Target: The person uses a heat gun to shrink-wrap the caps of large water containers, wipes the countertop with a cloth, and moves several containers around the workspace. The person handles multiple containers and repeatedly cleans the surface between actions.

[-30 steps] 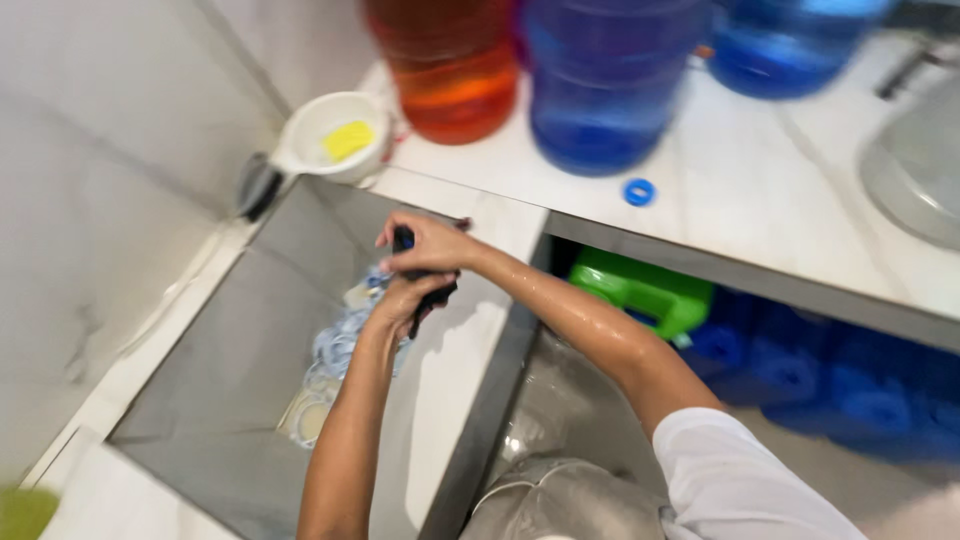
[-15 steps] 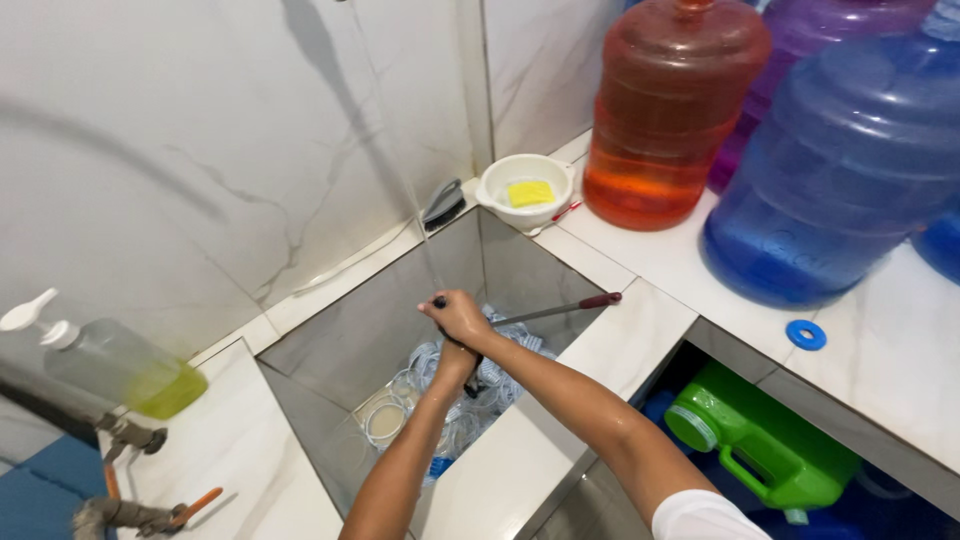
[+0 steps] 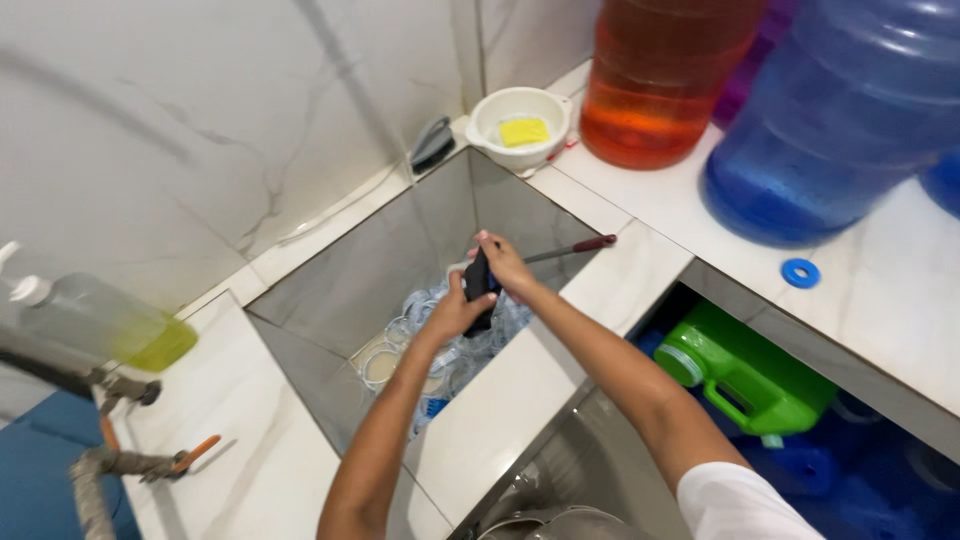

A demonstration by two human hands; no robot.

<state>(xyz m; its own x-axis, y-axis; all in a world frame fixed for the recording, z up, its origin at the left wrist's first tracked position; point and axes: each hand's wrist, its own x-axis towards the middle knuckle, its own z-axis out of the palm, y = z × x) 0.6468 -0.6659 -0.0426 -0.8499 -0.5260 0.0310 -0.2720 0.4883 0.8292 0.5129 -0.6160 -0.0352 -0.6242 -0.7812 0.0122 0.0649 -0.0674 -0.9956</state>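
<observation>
We see two bare forearms, both uncovered from wrist to above the elbow. Our right arm ends at the shoulder in a short white sleeve (image 3: 735, 500) of plain cloth, with no print showing. Our left hand (image 3: 455, 310) and right hand (image 3: 503, 262) wear no gloves, rings, watch or bands.

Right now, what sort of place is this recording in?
Most likely a washing corner of a kitchen or water-refill shop: a tiled basin sunk into a marble-look counter, large orange and blue water jugs, and a bowl with a yellow sponge. Both hands, left hand and right hand, work over the basin.
</observation>
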